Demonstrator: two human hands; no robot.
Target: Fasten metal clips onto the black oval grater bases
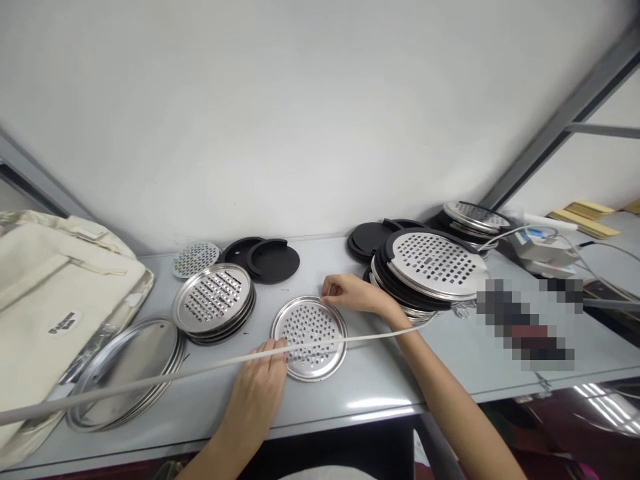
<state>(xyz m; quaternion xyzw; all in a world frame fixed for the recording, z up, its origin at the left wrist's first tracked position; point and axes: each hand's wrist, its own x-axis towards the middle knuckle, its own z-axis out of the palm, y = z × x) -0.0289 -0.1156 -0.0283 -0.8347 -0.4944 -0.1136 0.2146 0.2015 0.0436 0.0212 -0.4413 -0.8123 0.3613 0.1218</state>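
A round metal grater plate (311, 328) with many raised holes lies on the grey table in front of me. At its lower left rim, my left hand (260, 380) holds the edge, fingers together. My right hand (353, 293) is curled at the upper right rim, thumb and fingers pinching there. A white cable (220, 363) crosses the view in front of the plate and over my left fingers. Left of the plate stands a stack of metal grater plates (213, 298), with plain round metal plates (131, 367) nearer me.
Black round holders (274, 261) and a small grater disc (196, 260) lie at the back left. On the right are stacked graters with black holders (435, 263) and another stack (475, 217). A cream bag (55, 313) covers the left end; a blurred patch hides something right.
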